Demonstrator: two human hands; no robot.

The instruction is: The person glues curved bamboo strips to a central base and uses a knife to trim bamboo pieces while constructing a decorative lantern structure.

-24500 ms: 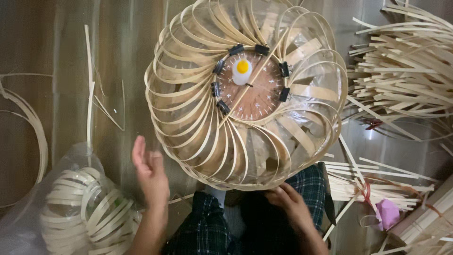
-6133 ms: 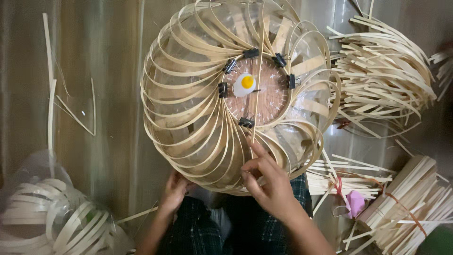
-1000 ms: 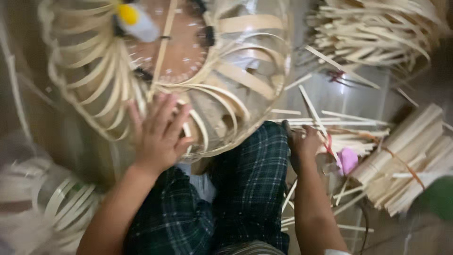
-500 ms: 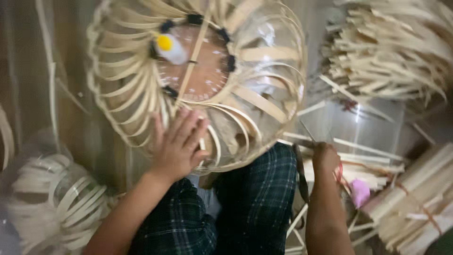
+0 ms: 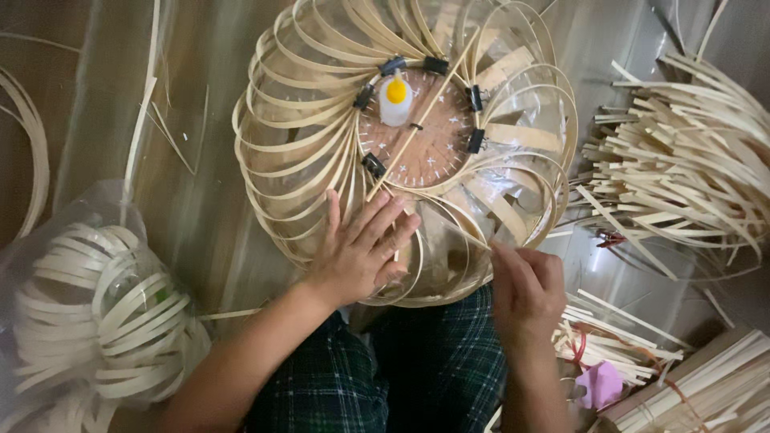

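Observation:
A round lampshade frame (image 5: 305, 152) of looped bamboo strips lies in front of my knees, with a brown disc (image 5: 425, 144) at its centre. Black clips (image 5: 373, 166) ring the disc, and a small white glue bottle with a yellow cap (image 5: 395, 100) lies on it. My left hand (image 5: 357, 248) rests flat on the near loops, fingers spread. At the frame's near right edge my right hand (image 5: 525, 285) pinches a thin bamboo strip (image 5: 469, 228).
A clear bag of coiled bamboo strips (image 5: 104, 321) sits at the lower left. Loose cut strips (image 5: 682, 176) pile up at the right, bundled strips (image 5: 626, 345) and a pink scrap (image 5: 600, 383) at the lower right. Long strips (image 5: 144, 112) lie on the floor at left.
My right hand has come up from the strip bundle at the right to the frame's near edge, holding a strip. The left hand has stayed on the loops while the view shifted.

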